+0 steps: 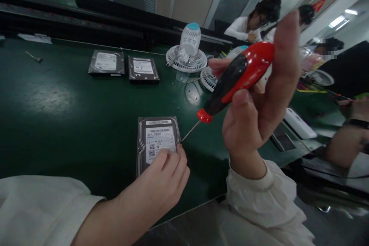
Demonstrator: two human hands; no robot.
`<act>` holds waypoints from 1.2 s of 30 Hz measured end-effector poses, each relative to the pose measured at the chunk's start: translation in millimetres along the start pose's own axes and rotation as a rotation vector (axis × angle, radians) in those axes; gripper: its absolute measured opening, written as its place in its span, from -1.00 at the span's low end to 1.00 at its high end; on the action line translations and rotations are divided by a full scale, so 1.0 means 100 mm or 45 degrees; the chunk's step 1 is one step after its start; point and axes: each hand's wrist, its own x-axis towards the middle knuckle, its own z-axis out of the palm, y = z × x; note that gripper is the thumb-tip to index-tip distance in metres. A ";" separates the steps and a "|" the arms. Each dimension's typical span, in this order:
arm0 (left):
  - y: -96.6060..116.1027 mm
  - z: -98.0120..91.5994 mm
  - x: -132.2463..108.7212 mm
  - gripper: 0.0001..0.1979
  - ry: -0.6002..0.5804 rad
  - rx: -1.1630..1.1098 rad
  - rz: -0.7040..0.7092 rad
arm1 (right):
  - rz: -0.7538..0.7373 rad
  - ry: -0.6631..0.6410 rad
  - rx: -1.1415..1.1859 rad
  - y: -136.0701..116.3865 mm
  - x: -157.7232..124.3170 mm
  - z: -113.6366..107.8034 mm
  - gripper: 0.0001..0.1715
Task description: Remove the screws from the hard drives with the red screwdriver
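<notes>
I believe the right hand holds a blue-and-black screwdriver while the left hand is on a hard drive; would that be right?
Not quite: the head view shows that the screwdriver in the right hand is red and black, not blue.

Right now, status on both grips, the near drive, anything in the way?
Left grip on near hard drive. Right grip holding red-and-black screwdriver, tip at drive's right edge. Drive flat on green table. Left fingertips crowd the tip.
</notes>
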 end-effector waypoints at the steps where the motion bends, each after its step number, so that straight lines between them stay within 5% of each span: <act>1: 0.00 0.00 0.00 -0.66 -0.004 0.001 0.002 | -0.055 0.034 0.014 0.00 0.01 0.00 -0.35; 6: 0.01 0.01 -0.01 -0.66 -0.001 0.012 0.003 | -0.242 0.112 0.050 0.02 0.04 0.02 -0.33; 10: 0.02 0.01 0.00 -0.66 0.007 0.012 -0.005 | -0.123 -0.060 0.162 0.00 0.04 0.03 -0.37; 16: -0.02 -0.06 0.01 -0.65 -0.047 0.054 0.025 | -0.212 0.119 -0.003 -0.01 0.04 0.03 -0.37; 21: 0.00 -0.02 0.01 -0.66 -0.002 0.022 0.006 | -0.063 -0.037 0.017 0.03 0.01 0.04 -0.33; 27: 0.01 0.01 0.00 -0.66 0.009 0.025 -0.002 | -0.197 0.190 -0.108 0.01 0.02 0.03 -0.38; 32: 0.00 0.00 -0.01 -0.66 0.011 0.031 -0.001 | -0.131 -0.007 0.078 0.02 0.01 0.06 -0.35; 36: 0.01 0.00 -0.02 -0.65 0.023 0.036 -0.018 | -0.112 0.170 -0.057 -0.01 0.00 0.05 -0.34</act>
